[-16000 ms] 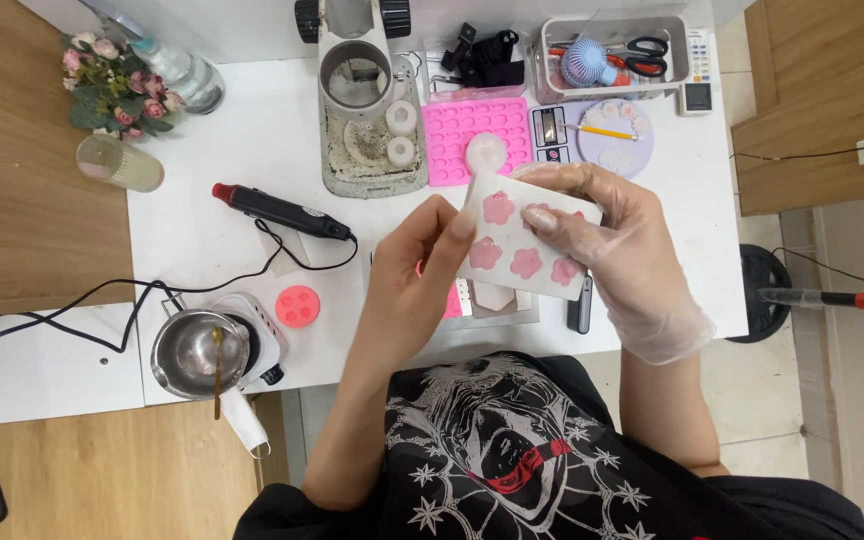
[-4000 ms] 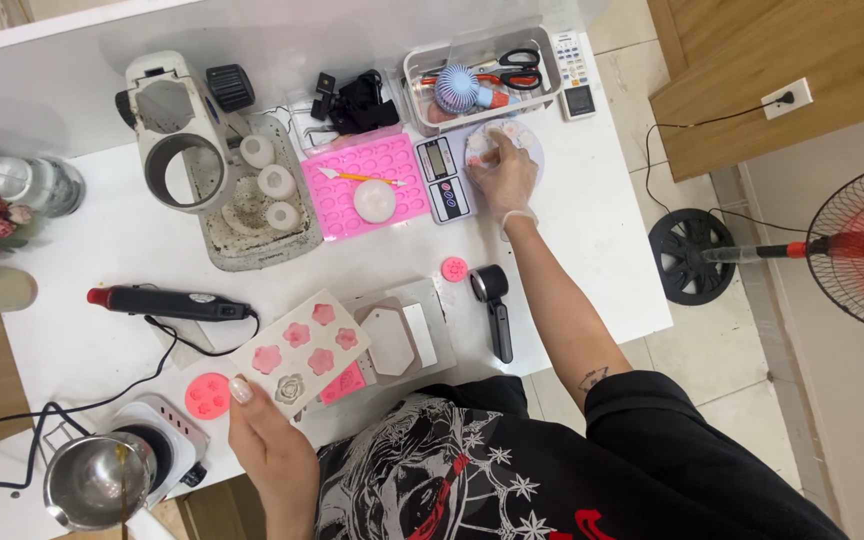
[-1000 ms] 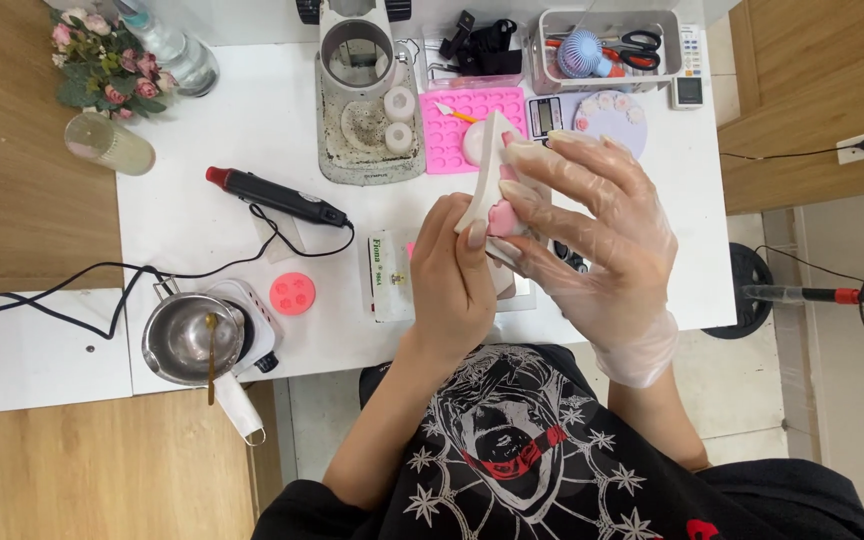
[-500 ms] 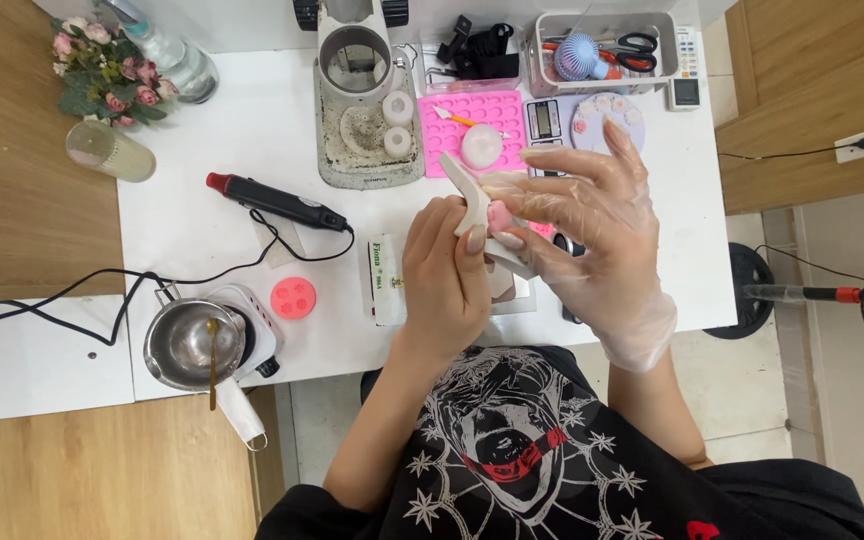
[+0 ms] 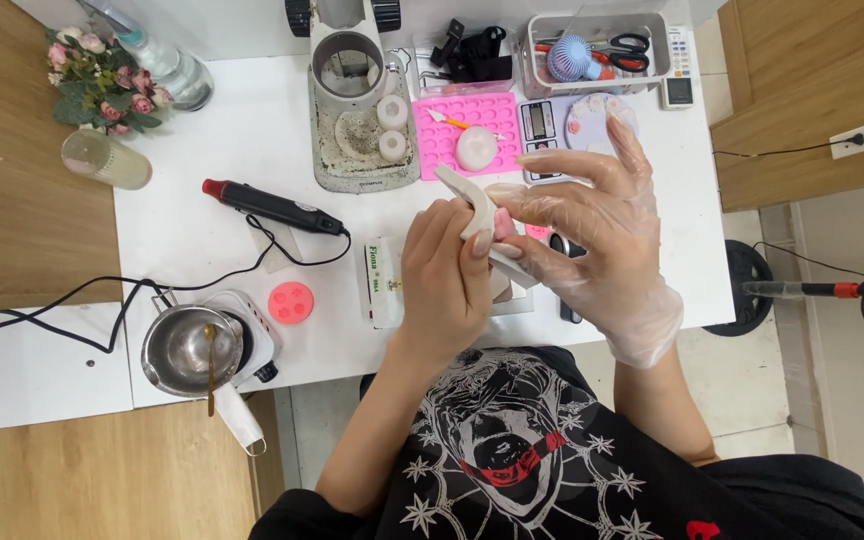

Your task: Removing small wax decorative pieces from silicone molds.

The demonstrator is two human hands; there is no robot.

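Hands meet over the middle of the white desk (image 5: pixel 202 230), both working one thing: a white flexible mould (image 5: pixel 474 203) bent into a curve and held above the desktop, not resting on it. The left hand (image 5: pixel 444 272), bare, has its grip closed on the mould from the 7 o'clock side, thumb pressing the back. The right hand (image 5: pixel 592 235), in a clear glove, pinches the mould's lower edge with thumb and forefinger while the other fingers fan out toward 12 o'clock. A bit of pink shows between the fingers at the bend; I judge a cast piece is partway pushed out, not yet free. Finished-looking pink flowers lie on a round plate (image 5: pixel 592 118) at 1 o'clock, so some unmoulding seems done. A pink disc (image 5: pixel 291 301) sits at 9 o'clock, beside a steel pot (image 5: pixel 184 349) on its small heater, which suggests pouring is over for now.
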